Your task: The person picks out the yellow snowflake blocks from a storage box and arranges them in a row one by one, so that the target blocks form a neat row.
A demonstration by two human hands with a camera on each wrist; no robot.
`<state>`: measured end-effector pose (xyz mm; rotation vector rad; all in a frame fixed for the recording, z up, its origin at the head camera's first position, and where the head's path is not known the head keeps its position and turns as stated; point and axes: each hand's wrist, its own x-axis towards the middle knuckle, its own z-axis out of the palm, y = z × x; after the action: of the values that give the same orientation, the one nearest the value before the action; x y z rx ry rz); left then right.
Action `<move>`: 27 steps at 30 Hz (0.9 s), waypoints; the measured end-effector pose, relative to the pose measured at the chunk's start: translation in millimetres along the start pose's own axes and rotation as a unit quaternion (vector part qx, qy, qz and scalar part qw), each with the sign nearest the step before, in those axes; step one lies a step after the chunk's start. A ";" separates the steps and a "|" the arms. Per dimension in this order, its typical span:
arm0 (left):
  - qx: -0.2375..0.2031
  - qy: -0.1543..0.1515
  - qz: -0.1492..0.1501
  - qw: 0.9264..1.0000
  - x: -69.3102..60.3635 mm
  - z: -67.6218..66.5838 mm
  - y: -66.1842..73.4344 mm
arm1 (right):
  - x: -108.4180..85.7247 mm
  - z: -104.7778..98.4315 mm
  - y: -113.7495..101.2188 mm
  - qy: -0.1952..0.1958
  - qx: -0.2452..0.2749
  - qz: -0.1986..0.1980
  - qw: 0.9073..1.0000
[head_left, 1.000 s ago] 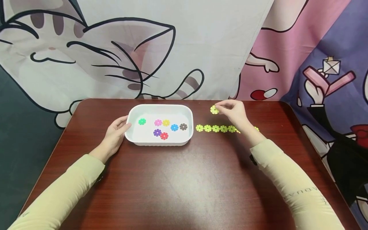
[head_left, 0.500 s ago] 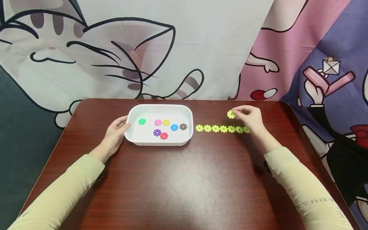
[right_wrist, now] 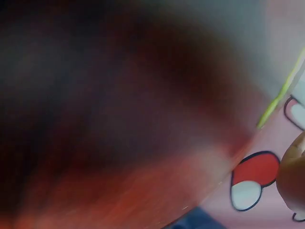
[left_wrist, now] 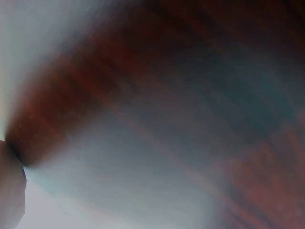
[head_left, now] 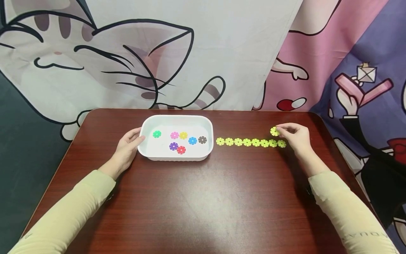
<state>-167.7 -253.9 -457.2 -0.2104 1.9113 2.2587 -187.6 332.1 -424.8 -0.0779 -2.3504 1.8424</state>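
Observation:
My right hand (head_left: 295, 137) pinches a yellow-green flower-shaped disc (head_left: 274, 131) between thumb and fingertips, over the right part of the table. Just in front of it lies a straight row of several matching yellow-green discs (head_left: 246, 142). With thumb on the rim and fingers at the outside, my left hand (head_left: 128, 147) grips the left end of a white plastic tray (head_left: 176, 158). In the right wrist view a fingertip (right_wrist: 291, 183) shows near a thin yellow-green edge (right_wrist: 281, 95); the rest is blurred. The left wrist view is mostly blur, with a fingertip (left_wrist: 10, 188) at the left.
Inside the tray lie single flower discs: green (head_left: 157, 134), pink (head_left: 174, 135), yellow (head_left: 183, 135), blue (head_left: 192, 140), grey (head_left: 202, 140), purple (head_left: 173, 146) and red (head_left: 181, 150). A brown wooden table (head_left: 190, 204) meets a printed cloth (head_left: 241, 53) at its back edge.
My right hand has moved to the right along the row with the yellow-green disc, uncovering the row's right end. The left hand and the tray have stayed in place.

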 end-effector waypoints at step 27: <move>-0.011 0.001 0.004 1.000 -0.1 1.0 -0.4 | -10.0 -75.2 44.9 -0.007 -0.204 0.064 0.977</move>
<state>-167.5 -252.9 -457.3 -0.2084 1.8924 2.2879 -168.6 413.9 -451.7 -0.2690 -2.7545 1.3800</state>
